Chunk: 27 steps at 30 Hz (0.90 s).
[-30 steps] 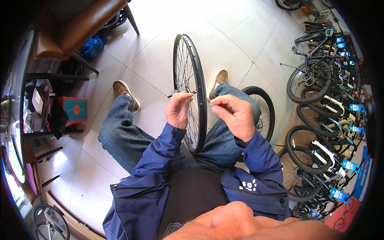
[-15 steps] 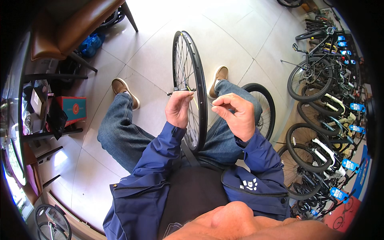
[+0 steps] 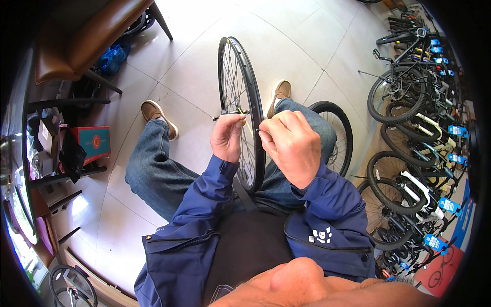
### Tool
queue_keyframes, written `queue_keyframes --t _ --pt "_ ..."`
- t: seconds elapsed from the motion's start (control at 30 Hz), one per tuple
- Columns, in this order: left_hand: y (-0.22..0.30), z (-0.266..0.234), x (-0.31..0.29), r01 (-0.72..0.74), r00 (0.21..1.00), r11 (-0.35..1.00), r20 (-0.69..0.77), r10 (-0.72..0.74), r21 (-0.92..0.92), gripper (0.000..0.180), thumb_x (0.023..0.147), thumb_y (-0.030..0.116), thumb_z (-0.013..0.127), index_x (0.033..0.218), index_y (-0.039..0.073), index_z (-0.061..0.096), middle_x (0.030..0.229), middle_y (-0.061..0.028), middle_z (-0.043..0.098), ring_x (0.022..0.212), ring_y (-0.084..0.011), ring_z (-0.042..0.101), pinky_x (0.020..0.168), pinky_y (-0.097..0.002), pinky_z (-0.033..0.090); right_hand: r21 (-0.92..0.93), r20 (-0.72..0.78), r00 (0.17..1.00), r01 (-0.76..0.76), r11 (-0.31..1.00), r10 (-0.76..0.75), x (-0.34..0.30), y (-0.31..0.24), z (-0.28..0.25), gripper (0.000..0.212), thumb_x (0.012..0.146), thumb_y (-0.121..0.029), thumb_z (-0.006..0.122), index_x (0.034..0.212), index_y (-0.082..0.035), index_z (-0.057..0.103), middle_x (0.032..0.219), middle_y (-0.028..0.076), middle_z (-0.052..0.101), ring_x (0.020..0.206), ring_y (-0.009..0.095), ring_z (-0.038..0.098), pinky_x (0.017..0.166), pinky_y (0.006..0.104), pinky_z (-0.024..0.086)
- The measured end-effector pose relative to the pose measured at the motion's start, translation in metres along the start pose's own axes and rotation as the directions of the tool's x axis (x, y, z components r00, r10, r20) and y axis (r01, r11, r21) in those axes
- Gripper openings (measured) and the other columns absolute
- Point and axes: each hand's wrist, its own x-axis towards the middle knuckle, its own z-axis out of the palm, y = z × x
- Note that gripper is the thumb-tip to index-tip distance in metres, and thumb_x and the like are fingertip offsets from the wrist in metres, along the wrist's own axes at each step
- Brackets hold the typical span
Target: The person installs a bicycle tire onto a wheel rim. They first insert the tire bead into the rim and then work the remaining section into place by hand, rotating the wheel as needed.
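Note:
A bicycle wheel without a tyre stands upright between my knees, its black rim [image 3: 251,84] turned nearly edge-on to me. On the rim's left side my left hand [image 3: 226,137] is closed, thumb and fingertips pinched at a pale yellowish spoke [image 3: 249,123] just below the hub axle [image 3: 230,111]. My right hand [image 3: 294,146] is closed on the other side, its fingertips at the outer face of the rim. They pinch something tiny that they mostly hide; I cannot make out its kind.
A tyred wheel [image 3: 347,138] is beside my right knee. Several bicycles [image 3: 399,97] with blue tags line the right side. To the left are a brown leather chair [image 3: 84,48], a red and teal box [image 3: 94,143] and a blue plastic bag [image 3: 112,59].
My right hand has moved left and slightly up, from a gap beside the wheel to the rim, and turned so its back shows more. My left hand has barely moved.

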Motion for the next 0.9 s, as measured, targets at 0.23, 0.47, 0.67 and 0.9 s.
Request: queue_keyframes --t 0.23,0.47,0.67,0.9 --pt "-0.0005 -0.0003 0.0019 0.012 1.0 1.0 -0.023 -0.013 -0.012 0.017 0.11 -0.006 0.065 0.124 0.001 0.072 0.118 -0.008 0.072 0.107 -0.0149 0.071 0.099 -0.0294 0.057 -0.102 0.06 0.998 -0.024 0.995 0.03 0.0047 -0.01 0.0031 0.021 0.081 -0.005 0.086 0.096 -0.012 0.074 0.093 0.003 0.065 0.088 0.026 0.069 0.072 0.0381 0.059" --pt "-0.001 -0.0006 0.0009 0.037 0.999 0.999 -0.023 -0.038 -0.017 0.015 0.111 -0.005 0.066 0.123 0.001 0.072 0.118 -0.0077 0.073 0.107 -0.0148 0.071 0.1 -0.0295 0.056 -0.178 0.092 0.993 -0.055 0.982 0.072 0.0014 -0.0117 0.0064 0.02 0.082 -0.006 0.085 0.097 -0.011 0.074 0.095 0.005 0.066 0.089 0.027 0.069 0.074 0.0397 0.06" --pt "0.0 0.0013 0.0012 0.024 1.0 0.999 -0.014 -0.025 -0.026 0.015 0.111 -0.004 0.065 0.124 0.001 0.072 0.117 -0.0069 0.073 0.107 -0.0148 0.071 0.1 -0.0291 0.056 -0.183 0.066 0.992 -0.097 0.978 0.111 0.0 -0.0099 0.0066 0.018 0.084 -0.006 0.085 0.098 -0.01 0.074 0.095 0.006 0.067 0.088 0.029 0.07 0.074 0.0409 0.059" --pt "-0.0023 0.0019 0.0002 0.028 1.0 1.0 0.011 -0.028 -0.01 0.017 0.109 -0.005 0.067 0.122 0.001 0.075 0.114 -0.0076 0.073 0.104 -0.0162 0.07 0.094 -0.0293 0.055 -0.162 0.086 0.985 -0.135 0.978 0.15 0.0001 -0.008 0.0002 0.018 0.085 -0.008 0.086 0.098 -0.01 0.074 0.094 0.006 0.07 0.087 0.029 0.071 0.074 0.0414 0.059"
